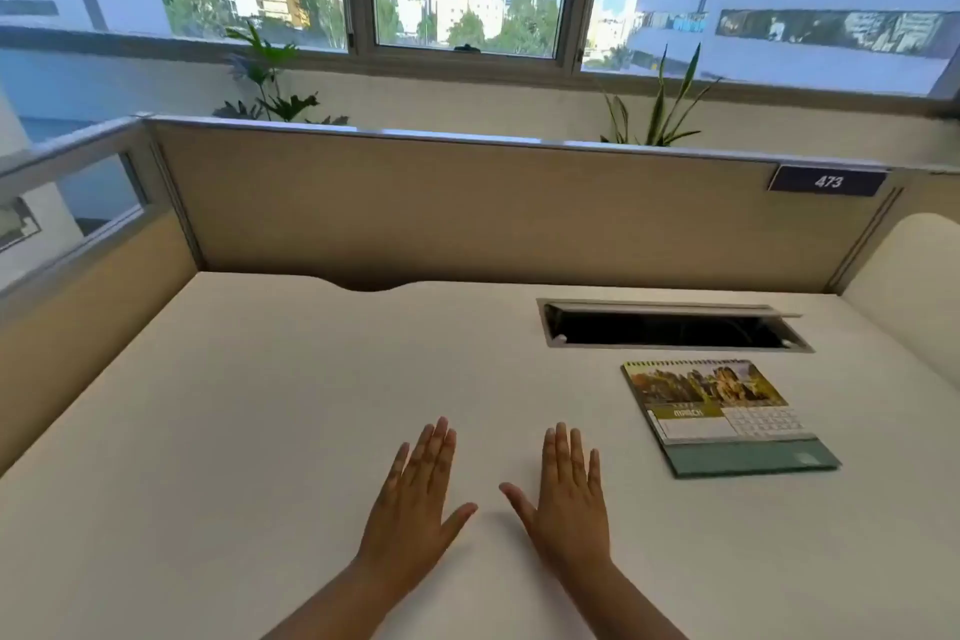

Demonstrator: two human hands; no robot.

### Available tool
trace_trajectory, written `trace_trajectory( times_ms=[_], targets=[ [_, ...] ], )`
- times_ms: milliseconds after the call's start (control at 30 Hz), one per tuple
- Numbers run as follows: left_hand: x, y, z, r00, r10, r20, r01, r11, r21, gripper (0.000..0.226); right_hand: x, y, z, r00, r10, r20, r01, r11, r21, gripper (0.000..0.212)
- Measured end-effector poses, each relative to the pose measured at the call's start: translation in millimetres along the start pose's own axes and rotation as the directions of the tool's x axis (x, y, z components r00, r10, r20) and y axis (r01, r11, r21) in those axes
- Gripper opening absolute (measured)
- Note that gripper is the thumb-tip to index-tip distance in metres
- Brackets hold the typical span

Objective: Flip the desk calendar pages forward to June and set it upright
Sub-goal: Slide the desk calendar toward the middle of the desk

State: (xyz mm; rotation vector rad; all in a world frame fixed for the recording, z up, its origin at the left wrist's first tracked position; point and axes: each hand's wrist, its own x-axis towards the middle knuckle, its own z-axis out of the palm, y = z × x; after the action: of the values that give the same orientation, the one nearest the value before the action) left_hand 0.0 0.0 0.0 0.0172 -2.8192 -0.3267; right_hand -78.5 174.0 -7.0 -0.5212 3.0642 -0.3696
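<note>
Office cubicle, pale desk (260,405) under city-view window. Desk calendar (727,418) lies flat, showing March, spiral edge away from person, just this side of cable hatch (670,327). Left hand (415,499) and right hand (569,499) flat on desk, fingers spread, holding nothing, both left of calendar and apart from it. Task not begun. Advice: right hand reaches first; steady green base, lift pages one by one at near edge, over spiral; count three flips to June; then splay base to stand it.

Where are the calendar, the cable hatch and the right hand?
calendar (722,413): head view, middle of the March page.
cable hatch (670,330): head view, dark opening.
right hand (569,499): head view, back of hand.
</note>
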Motion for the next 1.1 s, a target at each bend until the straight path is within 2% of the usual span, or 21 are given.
trace_trajectory(
  times_ms=[133,267,367,433,567,800,933,1000,1100],
  targets=[
    [-15,-2,13,0.989,-0.143,0.025,0.143,0.99,-0.008,0.076,-12,6,17,0.995,0.086,0.047,-0.086,0.996,-0.011,0.1],
    [-18,-1,29,0.984,-0.167,0.061,0.171,0.983,-0.071,0.085,-19,11,30,0.991,0.113,0.073,-0.114,0.993,0.018,0.1],
    [-13,-6,35,0.968,-0.206,0.14,0.209,0.978,-0.004,0.092,-16,11,28,0.991,0.111,0.069,-0.114,0.993,0.037,0.089],
    [-11,-6,35,0.963,-0.224,0.153,0.224,0.974,0.015,0.082,-15,9,28,0.993,0.107,0.055,-0.11,0.993,0.046,0.083],
    [-13,-6,36,0.967,-0.224,0.123,0.232,0.971,-0.052,0.056,-17,11,31,0.994,0.101,0.039,-0.103,0.994,0.041,0.077],
    [-14,-7,36,0.966,-0.236,0.105,0.246,0.965,-0.089,0.051,-16,14,28,0.996,0.092,0.0,-0.091,0.989,0.119,0.069],
    [-13,-7,35,0.964,-0.244,0.103,0.254,0.962,-0.097,0.051,-6,29,12,0.992,0.087,-0.091,-0.066,0.975,0.211,0.058],
    [-14,-6,34,0.965,-0.239,0.105,0.248,0.965,-0.084,0.051,6,49,2,0.971,0.179,-0.157,-0.146,0.969,0.201,0.056],
    [-14,-6,33,0.966,-0.237,0.101,0.247,0.965,-0.092,0.051,27,89,-17,0.924,0.35,-0.156,-0.336,0.935,0.111,0.062]
  ],
)
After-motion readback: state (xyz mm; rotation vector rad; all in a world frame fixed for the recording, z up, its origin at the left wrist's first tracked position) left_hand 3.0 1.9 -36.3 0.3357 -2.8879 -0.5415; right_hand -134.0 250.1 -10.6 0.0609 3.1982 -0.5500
